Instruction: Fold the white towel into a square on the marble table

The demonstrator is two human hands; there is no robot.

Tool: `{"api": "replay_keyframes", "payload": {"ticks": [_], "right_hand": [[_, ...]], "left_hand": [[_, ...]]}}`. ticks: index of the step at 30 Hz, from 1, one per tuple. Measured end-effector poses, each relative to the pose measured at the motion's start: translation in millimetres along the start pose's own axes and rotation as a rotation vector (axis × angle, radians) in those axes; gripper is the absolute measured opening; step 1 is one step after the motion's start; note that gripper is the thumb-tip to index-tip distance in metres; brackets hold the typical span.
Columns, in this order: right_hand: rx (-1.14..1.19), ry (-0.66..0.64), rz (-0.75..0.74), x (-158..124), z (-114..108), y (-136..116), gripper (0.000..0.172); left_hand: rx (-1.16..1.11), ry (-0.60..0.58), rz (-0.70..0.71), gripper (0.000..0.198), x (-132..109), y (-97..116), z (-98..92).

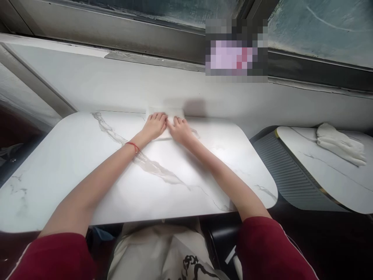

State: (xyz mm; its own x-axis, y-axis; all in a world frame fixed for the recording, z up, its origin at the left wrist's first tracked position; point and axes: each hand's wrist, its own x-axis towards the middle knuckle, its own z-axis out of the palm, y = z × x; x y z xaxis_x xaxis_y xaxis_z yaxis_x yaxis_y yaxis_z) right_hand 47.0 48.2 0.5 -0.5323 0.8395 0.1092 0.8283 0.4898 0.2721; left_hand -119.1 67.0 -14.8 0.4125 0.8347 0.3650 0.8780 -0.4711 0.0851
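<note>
Both my hands are on a white, box-like thing (171,112) at the back edge of a white marbled table (116,194), against the wall. Its exact kind cannot be made out, white on white. My left hand (155,125) covers its left part, fingers bent over the top, a red string bracelet at the wrist. Over the right part lies my right hand (180,129), its fingers curled and its thumb side close to the left hand. The hands hide much of the thing's front.
A pale wall panel (122,85) and a dark window frame (163,44) rise behind the table. On the right stands a second marbled table (329,167) with a ribbed side, and a crumpled cream cloth (340,144) lies on it. A pixelated patch covers part of the sill.
</note>
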Motion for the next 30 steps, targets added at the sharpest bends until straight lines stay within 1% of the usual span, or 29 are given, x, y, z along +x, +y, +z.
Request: {"api": "replay_keyframes", "payload": {"ticks": [3, 6, 9, 11, 17, 20, 23, 27, 30], "right_hand": [[0.018, -0.009, 0.003, -3.3, -3.1, 0.2, 0.058], [0.036, -0.026, 0.0, -12.2, -9.1, -0.9, 0.058], [0.05, -0.014, -0.033, -28.9, -14.6, -2.9, 0.057], [0.055, 0.013, -0.065, -44.3, -16.3, -5.0, 0.055], [0.075, 0.06, -0.12, -106.5, -19.9, -12.0, 0.052], [0.128, 0.137, -0.17, -141.3, -22.0, -12.8, 0.048], [0.147, 0.217, -0.196, -174.0, -20.7, -13.9, 0.047], [0.166, 0.284, -0.18, -216.1, -21.4, -19.5, 0.045], [0.22, 0.276, -0.107, -246.7, -32.3, -24.5, 0.046]], "left_hand": [[0.038, -0.003, -0.013, 0.041, -2.0, 6.0, -2.0], [0.071, -0.008, -0.009, 0.04, -7.9, 12.8, -5.9], [0.11, -0.014, 0.02, 0.037, -20.5, 24.5, -12.3], [0.132, -0.021, 0.042, 0.036, -32.9, 37.0, -18.1], [0.188, -0.101, 0.069, 0.035, -78.2, 91.9, -40.2], [0.177, -0.139, 0.09, 0.037, -97.2, 117.1, -50.4], [0.175, -0.171, 0.138, 0.039, -112.7, 136.3, -57.9], [0.141, -0.17, 0.239, 0.034, -135.4, 159.3, -65.3], [0.102, -0.159, 0.335, 0.031, -152.3, 177.6, -70.0]]}}
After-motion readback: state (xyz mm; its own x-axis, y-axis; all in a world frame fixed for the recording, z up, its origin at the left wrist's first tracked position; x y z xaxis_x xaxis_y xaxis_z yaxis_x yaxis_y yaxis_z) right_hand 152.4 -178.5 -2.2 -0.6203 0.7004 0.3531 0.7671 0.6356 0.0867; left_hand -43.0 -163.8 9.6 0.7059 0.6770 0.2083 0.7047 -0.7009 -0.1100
